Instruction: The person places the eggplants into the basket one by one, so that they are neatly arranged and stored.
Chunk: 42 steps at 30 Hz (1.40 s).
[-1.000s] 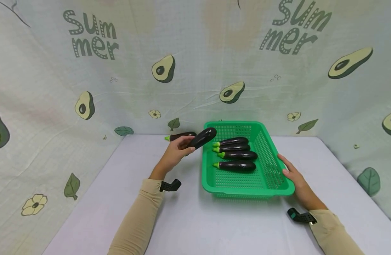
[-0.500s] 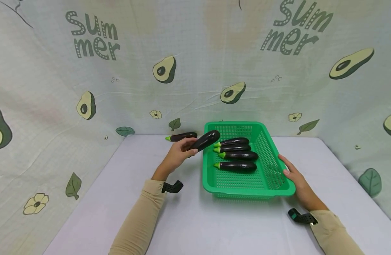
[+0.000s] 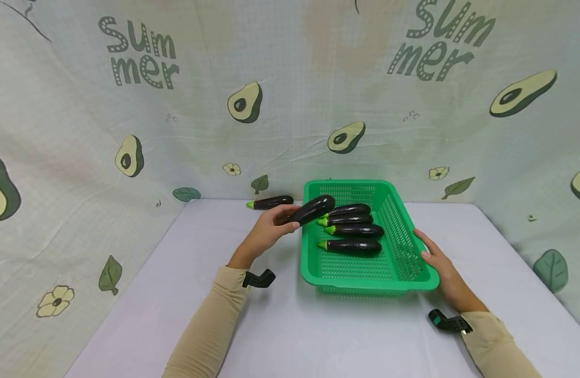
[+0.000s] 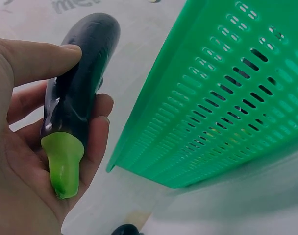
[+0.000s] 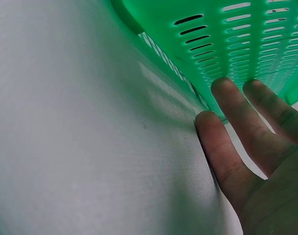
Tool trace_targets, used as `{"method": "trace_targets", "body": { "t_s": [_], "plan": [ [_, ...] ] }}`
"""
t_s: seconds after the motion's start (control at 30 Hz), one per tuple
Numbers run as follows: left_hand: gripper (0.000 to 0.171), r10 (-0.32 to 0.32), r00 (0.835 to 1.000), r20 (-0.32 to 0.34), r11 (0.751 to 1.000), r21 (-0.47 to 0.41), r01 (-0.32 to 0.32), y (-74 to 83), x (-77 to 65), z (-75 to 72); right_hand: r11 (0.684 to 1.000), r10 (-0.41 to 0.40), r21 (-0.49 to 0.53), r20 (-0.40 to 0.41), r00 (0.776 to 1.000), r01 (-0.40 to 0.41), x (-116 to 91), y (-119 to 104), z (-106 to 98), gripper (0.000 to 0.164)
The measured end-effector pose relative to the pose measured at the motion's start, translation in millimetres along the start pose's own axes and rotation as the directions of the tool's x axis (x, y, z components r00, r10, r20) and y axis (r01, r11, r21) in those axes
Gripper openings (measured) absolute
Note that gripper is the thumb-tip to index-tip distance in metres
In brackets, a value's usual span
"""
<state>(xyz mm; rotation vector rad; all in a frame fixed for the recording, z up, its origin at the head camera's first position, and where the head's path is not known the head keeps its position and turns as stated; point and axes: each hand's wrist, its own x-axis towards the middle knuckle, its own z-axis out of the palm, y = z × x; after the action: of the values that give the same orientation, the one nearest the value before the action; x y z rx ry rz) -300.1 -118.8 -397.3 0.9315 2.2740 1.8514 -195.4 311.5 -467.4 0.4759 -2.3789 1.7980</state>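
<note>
My left hand [image 3: 266, 231] holds a dark purple eggplant [image 3: 313, 209] by its stem half, with the thumb on one side and fingers curled under the other. The left wrist view shows its green cap [image 4: 64, 161] lying toward the palm. The eggplant's rounded end is over the left rim of a green plastic basket [image 3: 370, 286]. Several eggplants [image 3: 349, 245] lie in the basket, stems to the left. My right hand [image 3: 443, 270] touches the basket's right side, its fingers [image 5: 244, 117] extended against the perforated outer wall in the right wrist view.
Another eggplant [image 3: 272, 202] lies on the white table [image 3: 337, 336] at the back, left of the basket. A printed cloth [image 3: 290, 105] hangs behind and at both sides. Black camera mounts [image 3: 259, 278] sit on the wrists.
My left hand has moved right with the eggplant, whose rounded end now comes across the basket's left rim. The right hand and the basket hold their place.
</note>
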Motion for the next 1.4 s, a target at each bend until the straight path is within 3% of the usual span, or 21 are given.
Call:
{"method": "trace_targets", "body": {
  "t_s": [0.37, 0.6, 0.83, 1.23, 1.4],
  "plan": [
    [0.043, 0.026, 0.996, 0.085, 1.000, -0.015, -0.025, 4.5, 3.0, 10.5, 1.000, 0.012, -0.019, -0.009, 1.000, -0.012, -0.5, 2.3, 0.5, 0.055],
    [0.043, 0.034, 0.996, 0.078, 0.999, -0.013, -0.033, 9.7, 11.2, 18.1, 0.999, 0.036, -0.018, 0.011, 0.999, -0.036, 3.8, 2.3, 0.4, 0.055],
    [0.044, 0.039, 0.992, 0.118, 0.998, 0.043, -0.045, 15.8, 25.2, 26.0, 0.998, 0.054, -0.041, -0.007, 0.999, -0.054, -1.0, 1.7, -0.2, 0.055],
    [0.039, -0.056, 0.993, 0.102, 0.984, 0.175, 0.037, 30.4, 43.4, 34.2, 0.999, 0.038, -0.010, -0.005, 0.999, -0.038, 0.3, 0.3, 0.2, 0.056],
    [0.042, -0.099, 0.984, 0.148, 0.971, 0.232, 0.063, 31.6, 51.8, 38.0, 0.999, 0.039, -0.010, -0.005, 0.999, -0.039, 0.1, 0.0, -0.8, 0.056]
  ]
}}
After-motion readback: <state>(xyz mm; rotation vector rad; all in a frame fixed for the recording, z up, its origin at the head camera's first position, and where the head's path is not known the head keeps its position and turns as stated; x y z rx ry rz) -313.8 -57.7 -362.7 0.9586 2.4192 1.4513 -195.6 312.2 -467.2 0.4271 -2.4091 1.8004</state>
